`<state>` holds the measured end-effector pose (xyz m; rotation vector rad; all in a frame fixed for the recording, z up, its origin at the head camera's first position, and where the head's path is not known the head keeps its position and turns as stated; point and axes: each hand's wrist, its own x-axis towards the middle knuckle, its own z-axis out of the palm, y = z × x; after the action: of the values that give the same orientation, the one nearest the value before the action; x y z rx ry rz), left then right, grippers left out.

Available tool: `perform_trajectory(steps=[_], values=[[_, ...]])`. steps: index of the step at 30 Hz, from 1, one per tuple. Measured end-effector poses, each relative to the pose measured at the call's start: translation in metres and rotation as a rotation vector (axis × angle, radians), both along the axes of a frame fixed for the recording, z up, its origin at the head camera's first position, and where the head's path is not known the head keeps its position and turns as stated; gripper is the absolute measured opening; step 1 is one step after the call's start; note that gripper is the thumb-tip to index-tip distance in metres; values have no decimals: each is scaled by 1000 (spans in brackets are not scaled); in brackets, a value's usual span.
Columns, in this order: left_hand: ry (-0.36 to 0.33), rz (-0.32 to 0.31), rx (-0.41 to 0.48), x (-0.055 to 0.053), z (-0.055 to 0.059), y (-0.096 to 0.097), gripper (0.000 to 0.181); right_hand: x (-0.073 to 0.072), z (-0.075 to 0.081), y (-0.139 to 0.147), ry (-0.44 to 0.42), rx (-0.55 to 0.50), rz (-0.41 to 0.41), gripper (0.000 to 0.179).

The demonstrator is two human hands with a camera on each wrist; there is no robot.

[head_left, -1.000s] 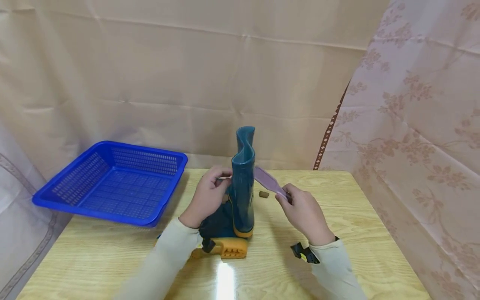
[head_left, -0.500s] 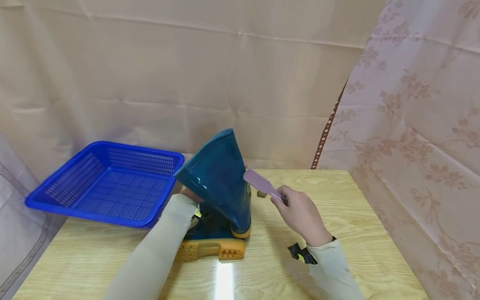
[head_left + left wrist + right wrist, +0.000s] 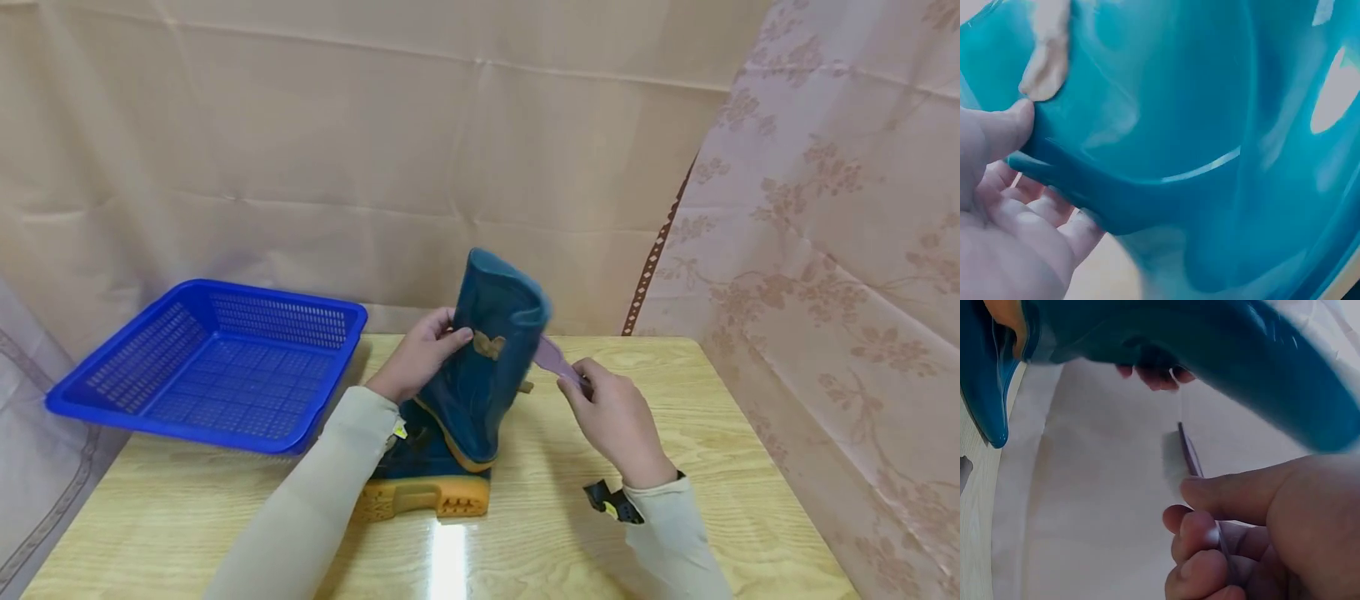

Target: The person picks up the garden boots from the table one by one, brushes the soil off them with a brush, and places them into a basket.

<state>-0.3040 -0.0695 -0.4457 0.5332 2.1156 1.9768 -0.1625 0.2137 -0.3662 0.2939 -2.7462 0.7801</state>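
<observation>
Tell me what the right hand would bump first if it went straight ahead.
Probably the tilted blue boot, with the purple brush touching first. The left hand has fingertips near that line too; depth is unclear.

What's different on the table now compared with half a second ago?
The upper boot has turned: its top, which leaned left, now leans right, and a brown patch faces the camera. The left hand, mostly hidden then, now shows holding its side. Unchanged: the right hand holds the purple brush, and the lying boot and blue basket stay put.
</observation>
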Motion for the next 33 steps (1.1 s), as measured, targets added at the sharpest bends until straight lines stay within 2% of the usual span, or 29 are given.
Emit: perform_trajectory(steps=[3, 4, 6, 8, 11, 13, 15, 18, 21, 24, 26, 29, 31, 33], values=[[24, -18, -12, 44, 53, 4, 29, -1, 1, 2, 14, -4, -25, 20], [20, -13, -1, 56, 68, 5, 26, -2, 2, 3, 16, -5, -32, 21], [45, -10, 43, 69, 79, 5, 22, -2, 3, 4, 15, -10, -48, 22], [58, 29, 70, 75, 86, 5, 20, -3, 4, 5, 13, -15, -67, 23], [103, 97, 100, 76, 84, 5, 21, -3, 7, 6, 28, -26, -99, 22], [116, 145, 85, 79, 86, 5, 22, -4, 7, 7, 46, -42, -122, 22], [138, 172, 82, 81, 83, 5, 23, -6, 6, 9, 72, -61, -144, 22], [179, 185, 51, 82, 73, 7, 22, -11, 2, 13, 128, -107, -193, 23], [192, 182, -11, 84, 64, 7, 23, -15, 0, 15, 235, -196, -265, 24], [183, 177, -63, 85, 60, 6, 25, -17, -1, 16, 381, -346, -318, 24], [184, 170, -80, 85, 59, 4, 26, -17, -1, 15, 486, -466, -296, 23], [162, 156, -103, 85, 58, 2, 28, -16, -1, 11, 625, -591, -193, 18], [140, 146, -123, 85, 58, 0, 29, -15, -1, 7, 699, -629, -93, 16], [113, 149, -141, 86, 58, -1, 29, -13, -3, 4, 741, -614, 14, 16]])
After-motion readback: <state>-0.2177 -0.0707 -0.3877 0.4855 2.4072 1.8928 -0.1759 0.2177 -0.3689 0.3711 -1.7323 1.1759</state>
